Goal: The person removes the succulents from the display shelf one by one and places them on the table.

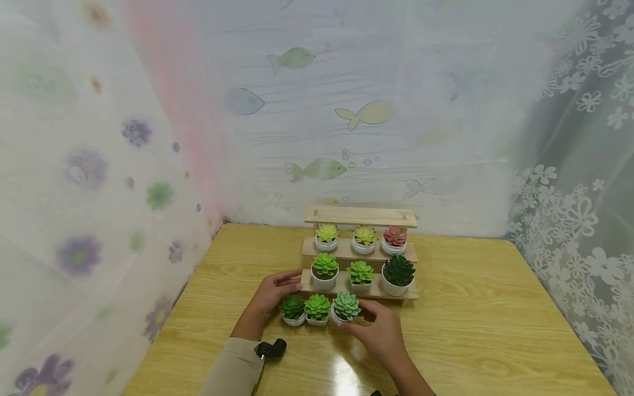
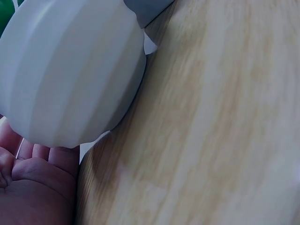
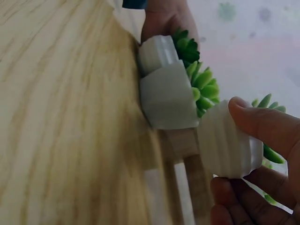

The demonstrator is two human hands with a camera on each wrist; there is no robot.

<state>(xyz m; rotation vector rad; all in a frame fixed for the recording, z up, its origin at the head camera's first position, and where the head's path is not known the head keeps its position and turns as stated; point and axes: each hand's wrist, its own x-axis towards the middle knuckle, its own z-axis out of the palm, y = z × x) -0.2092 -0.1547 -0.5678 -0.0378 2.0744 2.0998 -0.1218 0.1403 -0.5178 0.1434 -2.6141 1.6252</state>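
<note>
My right hand (image 1: 378, 330) holds a small white pot with a pale green succulent (image 1: 345, 306), thumb on one side and fingers on the other. In the right wrist view, this ribbed white pot (image 3: 229, 140) is lifted off the table and tilted. Left of it, a bright green succulent in a squarish white pot (image 1: 317, 309) and a dark green succulent in a round pot (image 1: 293, 309) stand side by side on the table. My left hand (image 1: 267, 300) lies beside the dark green one, its extended fingers at the left end of the wooden tiered shelf (image 1: 309, 280).
On the shelf's lower tier stand two bright green succulents (image 1: 324, 269) (image 1: 360, 275) and a dark green one (image 1: 398, 274). Two yellow-green succulents (image 1: 327, 236) (image 1: 364, 239) and a red one (image 1: 394, 240) fill the tier above. Printed curtains (image 1: 366, 165) surround the wooden table (image 1: 470, 308).
</note>
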